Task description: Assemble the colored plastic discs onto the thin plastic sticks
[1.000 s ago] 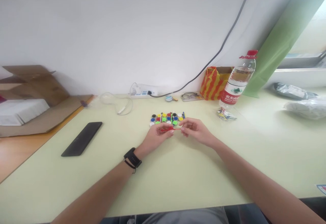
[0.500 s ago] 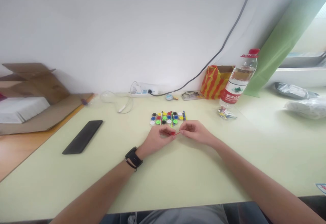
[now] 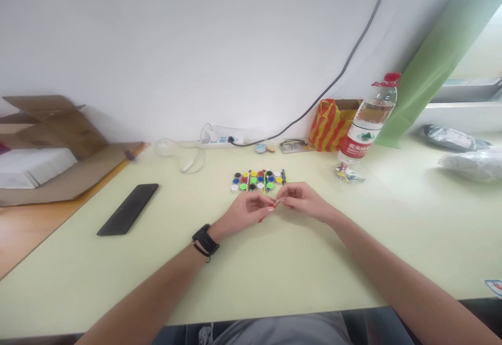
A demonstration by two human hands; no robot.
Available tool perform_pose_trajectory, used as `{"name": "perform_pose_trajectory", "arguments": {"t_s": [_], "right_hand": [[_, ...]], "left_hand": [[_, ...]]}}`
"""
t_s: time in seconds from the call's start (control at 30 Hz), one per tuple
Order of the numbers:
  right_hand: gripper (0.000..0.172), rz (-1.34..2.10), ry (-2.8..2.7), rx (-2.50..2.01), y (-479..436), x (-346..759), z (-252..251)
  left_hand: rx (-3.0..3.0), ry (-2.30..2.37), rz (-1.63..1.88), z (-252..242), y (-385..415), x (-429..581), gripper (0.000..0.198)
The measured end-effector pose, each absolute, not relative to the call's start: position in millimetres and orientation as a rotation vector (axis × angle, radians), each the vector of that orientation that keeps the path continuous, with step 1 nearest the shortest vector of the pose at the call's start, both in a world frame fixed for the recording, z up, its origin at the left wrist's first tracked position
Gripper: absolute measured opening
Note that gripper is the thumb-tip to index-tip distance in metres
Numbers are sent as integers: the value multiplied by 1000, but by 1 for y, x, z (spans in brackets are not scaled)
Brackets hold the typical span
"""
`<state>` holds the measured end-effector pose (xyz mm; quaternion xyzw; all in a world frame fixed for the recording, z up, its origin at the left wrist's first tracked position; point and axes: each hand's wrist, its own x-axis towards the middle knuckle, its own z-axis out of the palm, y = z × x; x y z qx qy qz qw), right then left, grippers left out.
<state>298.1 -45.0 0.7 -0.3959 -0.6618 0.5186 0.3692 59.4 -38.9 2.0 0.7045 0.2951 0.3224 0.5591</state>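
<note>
Between both hands is a thin red stick-like piece [image 3: 276, 204], too small to make out fully. My left hand [image 3: 247, 212], with a black watch on its wrist, pinches it between thumb and fingers. A red tip [image 3: 260, 220] shows below the left thumb. My right hand [image 3: 301, 200] closes thumb and fingertips on the other end of the red piece. Just beyond the hands lies a group of small round coloured discs [image 3: 253, 180] in rows. Several thin sticks, among them a green stick [image 3: 265, 182] and a blue stick [image 3: 284, 176], lie across and beside them.
A black flat case [image 3: 128, 209] lies at left, near an open cardboard box [image 3: 90, 170]. Along the wall are a power strip [image 3: 221, 138], eyeglasses [image 3: 294, 144], a striped bag [image 3: 329, 128] and a large water bottle [image 3: 366, 123]. A small plastic packet [image 3: 349, 172] rests before the bottle.
The red piece has turned in my left fingers, and its red end now points down below the thumb. My hands have drawn slightly closer together.
</note>
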Motion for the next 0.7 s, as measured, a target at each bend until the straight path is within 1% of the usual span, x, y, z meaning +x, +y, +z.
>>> {"name": "perform_pose_trajectory", "arguments": {"t_s": [0.1, 0.17, 0.2, 0.3, 0.4, 0.47, 0.5, 0.6, 0.63, 0.67, 0.7], "right_hand": [[31, 1308, -1639, -1007, -42, 299, -5], [38, 1222, -1620, -999, -40, 300, -8], [38, 1151, -1626, -1007, -39, 300, -9], [29, 961, -1700, -1074, -39, 300, -10], [32, 956, -1746, -1073, -41, 298, -9], [39, 1009, -1725, -1023, -44, 294, -9], [46, 1044, -1699, -1003, -46, 291, -9], [76, 1136, -1548, -1002, -50, 283, -12], [81, 1157, -1487, -1016, -51, 281, -12], [80, 1173, -1435, -1036, -51, 280, -13], [71, 1200, -1410, -1057, -51, 279, -13]], "left_hand": [[1582, 675, 740, 1, -36, 59, 31], [1544, 709, 780, -2, -32, 58, 34], [1522, 731, 807, -4, -30, 57, 35], [1462, 788, 881, -9, -25, 56, 39], [1434, 809, 907, -11, -23, 56, 43], [1420, 812, 914, -12, -22, 55, 46], [1413, 813, 920, -12, -22, 55, 46], [1391, 816, 945, -13, -21, 54, 46], [1387, 814, 953, -13, -21, 54, 46], [1385, 813, 959, -13, -21, 54, 46], [1385, 813, 965, -12, -21, 54, 45]]}}
